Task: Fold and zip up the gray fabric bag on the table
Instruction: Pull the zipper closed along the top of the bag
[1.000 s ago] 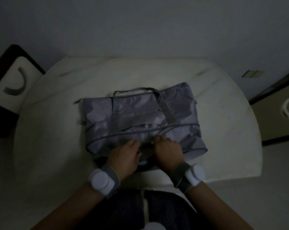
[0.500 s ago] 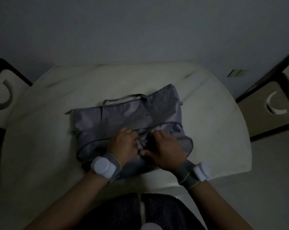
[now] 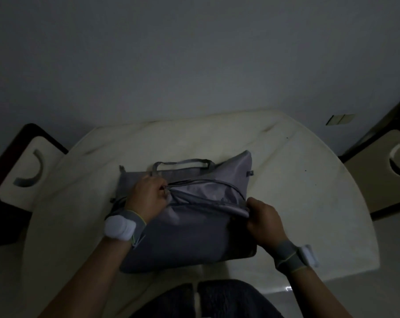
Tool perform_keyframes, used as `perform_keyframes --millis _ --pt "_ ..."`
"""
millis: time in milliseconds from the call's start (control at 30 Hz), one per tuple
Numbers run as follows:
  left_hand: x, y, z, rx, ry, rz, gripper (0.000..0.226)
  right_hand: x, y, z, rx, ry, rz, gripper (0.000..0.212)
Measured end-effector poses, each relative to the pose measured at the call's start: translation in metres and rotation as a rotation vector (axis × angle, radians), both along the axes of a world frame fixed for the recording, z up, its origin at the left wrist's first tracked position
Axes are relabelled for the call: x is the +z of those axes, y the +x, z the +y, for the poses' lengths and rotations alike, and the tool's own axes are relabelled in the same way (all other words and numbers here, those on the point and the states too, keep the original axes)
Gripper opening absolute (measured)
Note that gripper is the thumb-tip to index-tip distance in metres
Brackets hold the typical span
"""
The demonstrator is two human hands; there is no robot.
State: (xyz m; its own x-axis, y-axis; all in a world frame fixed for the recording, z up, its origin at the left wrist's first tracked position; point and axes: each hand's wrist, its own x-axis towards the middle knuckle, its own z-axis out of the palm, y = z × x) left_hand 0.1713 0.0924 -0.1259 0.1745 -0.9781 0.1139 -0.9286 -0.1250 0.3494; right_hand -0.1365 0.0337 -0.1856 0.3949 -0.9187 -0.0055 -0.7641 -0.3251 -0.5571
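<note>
1. Head view, the only one here: floppy gray fabric bag (image 3: 189,230) lies flat on the pale rounded table (image 3: 309,203), near the front edge, its grey strap handle (image 3: 183,162) pointing away from the person.
2. Left hand (image 3: 148,198) sits at the left end of the curved zipper line (image 3: 208,182), fingers curled and bunched together around what looks like the slider. It's too dark to see the pull itself, so can't say for sure.
3. Right hand (image 3: 264,220) is at the bag's right side, thumb and fingers pinching a fold of the fabric edge and holding it up taut.
4. What could go wrong, imo: that loose fold between the hands is puckered right beside the zipper, so thin fabric could get chewed into the teeth and jam it.
5. If the right hand's pinch slips, tension goes and the whole bag just drags along the table.
6. Bag's front corner is near the table edge, so a hard tug toward the lap might pull it off.
</note>
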Motion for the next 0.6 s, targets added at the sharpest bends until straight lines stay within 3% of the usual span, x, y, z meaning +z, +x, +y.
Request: perform_keyframes --millis 100,200,233,333,400,500,600 --pt "-0.012 -0.003 -0.001 0.008 0.042 -0.009 0.008 0.010 0.000 -0.007 0.033 0.114 0.071 0.032" --pt "-0.021 -0.006 -0.005 -0.029 0.070 -0.005 0.007 0.027 0.002 -0.021 -0.062 0.317 -0.170 0.059" --pt "-0.023 -0.009 -0.009 -0.061 0.065 0.001 0.011 0.028 0.002 -0.028 -0.116 0.292 -0.213 0.058" --pt "-0.030 -0.019 -0.012 -0.176 0.048 0.022 0.035 0.020 0.007 -0.039 -0.094 0.141 -0.015 0.040" --pt "-0.031 -0.023 -0.013 -0.216 0.050 0.017 0.034 0.011 0.011 -0.044 -0.031 0.078 0.109 0.040" --pt "-0.037 -0.023 -0.013 -0.221 0.053 0.015 0.026 0.004 0.016 -0.047 -0.036 -0.074 0.230 0.021" --pt "-0.043 -0.021 -0.011 -0.199 0.049 0.014 0.028 0.010 0.015 -0.049 -0.023 -0.086 0.271 0.021"
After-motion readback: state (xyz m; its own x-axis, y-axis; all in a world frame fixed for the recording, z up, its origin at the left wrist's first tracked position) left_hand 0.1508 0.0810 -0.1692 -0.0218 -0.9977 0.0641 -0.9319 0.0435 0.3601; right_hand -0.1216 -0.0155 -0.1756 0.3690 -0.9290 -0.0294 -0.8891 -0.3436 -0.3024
